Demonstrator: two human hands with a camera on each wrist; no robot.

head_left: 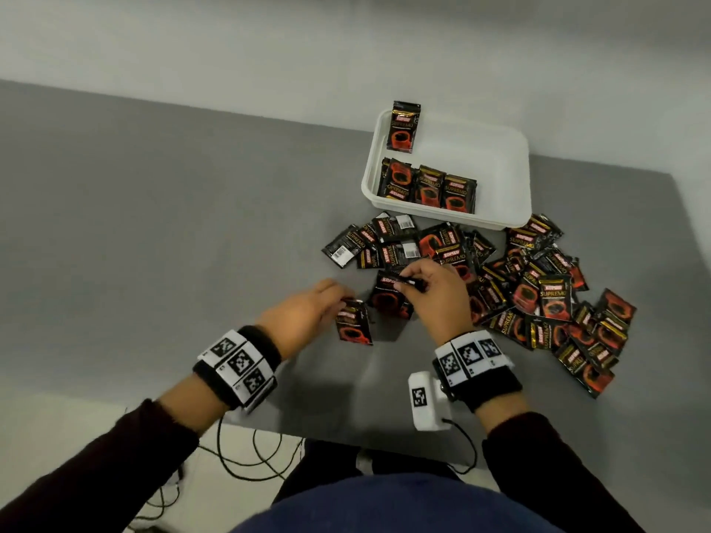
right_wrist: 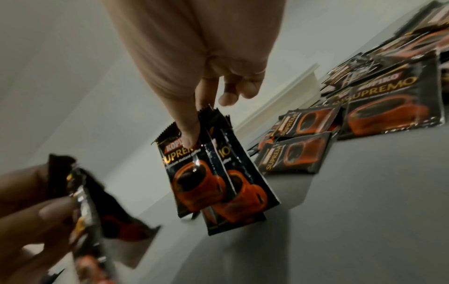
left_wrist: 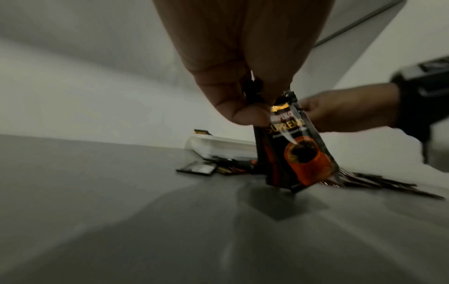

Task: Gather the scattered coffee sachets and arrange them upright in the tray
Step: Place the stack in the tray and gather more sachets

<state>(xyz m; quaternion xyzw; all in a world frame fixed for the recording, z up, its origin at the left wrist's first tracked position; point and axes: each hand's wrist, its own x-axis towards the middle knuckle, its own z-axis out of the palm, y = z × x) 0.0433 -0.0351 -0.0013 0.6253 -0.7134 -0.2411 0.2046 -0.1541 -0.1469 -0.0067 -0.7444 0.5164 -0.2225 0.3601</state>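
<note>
My left hand (head_left: pixel 307 305) pinches the top of a black-and-orange coffee sachet (head_left: pixel 354 323) that hangs upright just above the grey table; the same sachet (left_wrist: pixel 294 148) shows in the left wrist view. My right hand (head_left: pixel 431 290) pinches the tops of two sachets (right_wrist: pixel 218 173) held side by side, upright, their lower edges near the table. A white tray (head_left: pixel 500 155) at the back holds one sachet (head_left: pixel 403 126) leaning on its far-left wall and three sachets (head_left: pixel 429 186) standing along its near wall. Several loose sachets (head_left: pixel 538 286) lie in a pile in front of the tray.
The grey table (head_left: pixel 173 225) has bare surface to the left of the pile. A white wall runs behind the tray. Black cables (head_left: pixel 246 459) hang below the table's near edge. A white camera block (head_left: pixel 425 402) sits under my right wrist.
</note>
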